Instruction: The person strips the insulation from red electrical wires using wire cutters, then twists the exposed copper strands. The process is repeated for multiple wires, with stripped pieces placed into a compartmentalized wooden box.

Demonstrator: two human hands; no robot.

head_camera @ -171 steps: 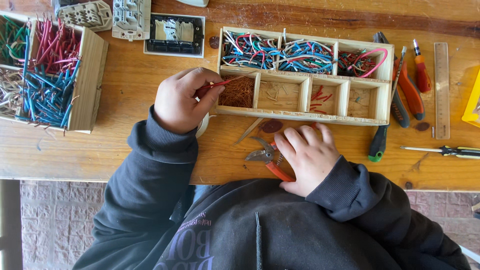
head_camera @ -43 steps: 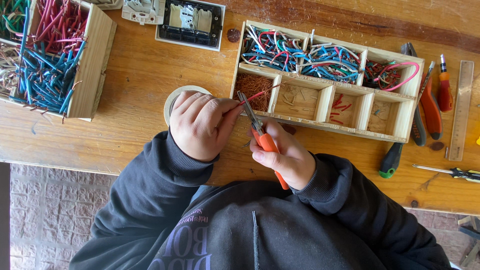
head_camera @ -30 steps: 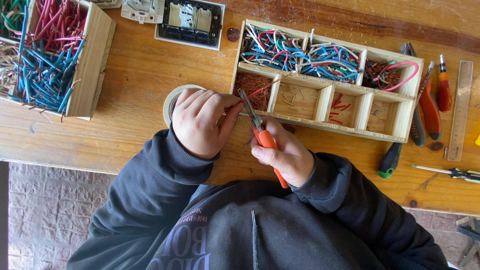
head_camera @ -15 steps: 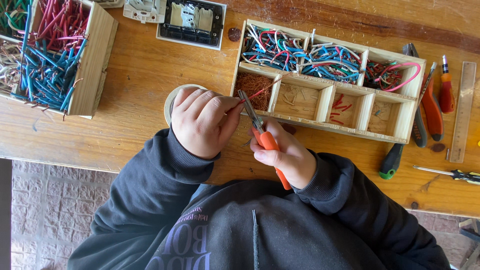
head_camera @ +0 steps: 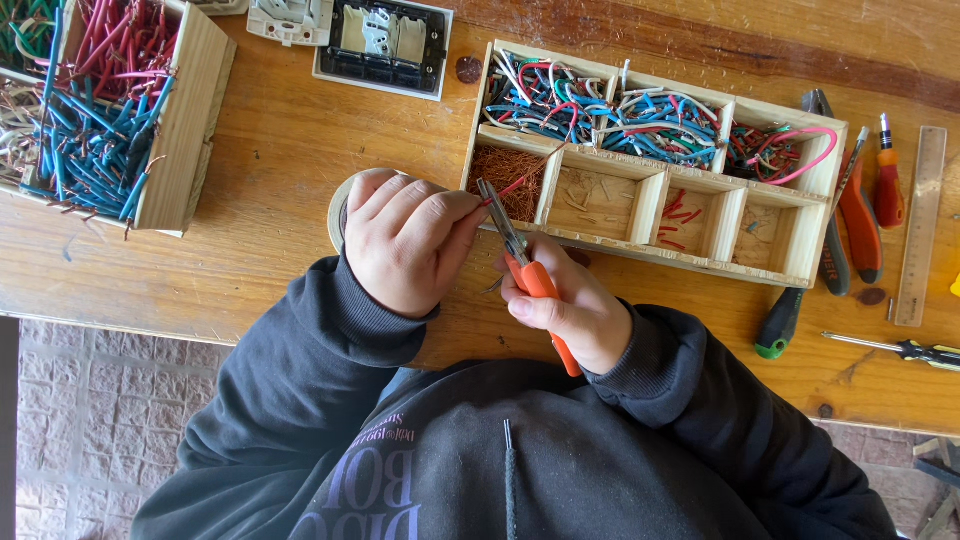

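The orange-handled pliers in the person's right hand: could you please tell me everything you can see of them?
The orange-handled pliers have slim grey metal jaws and orange handles that look plastic-coated. The right hand wraps the handles, one handle end poking out below the palm. The tool slants up and to the left, its tips meeting a short red wire pinched in the left hand, just in front of the wooden tray. How far the jaws are closed cannot be told.

This looks like a small electrical workshop. A worn wooden desk [head_camera: 300,160] carries a compartmented wooden tray [head_camera: 650,215] of cut coloured wires and copper strands just beyond the right hand [head_camera: 560,305], and a box of wire offcuts [head_camera: 185,130] sits far out past the left hand [head_camera: 405,245]. Screwdrivers [head_camera: 885,170], pliers [head_camera: 855,215], a ruler [head_camera: 920,225] and dismantled switch plates [head_camera: 380,40] lie around them.
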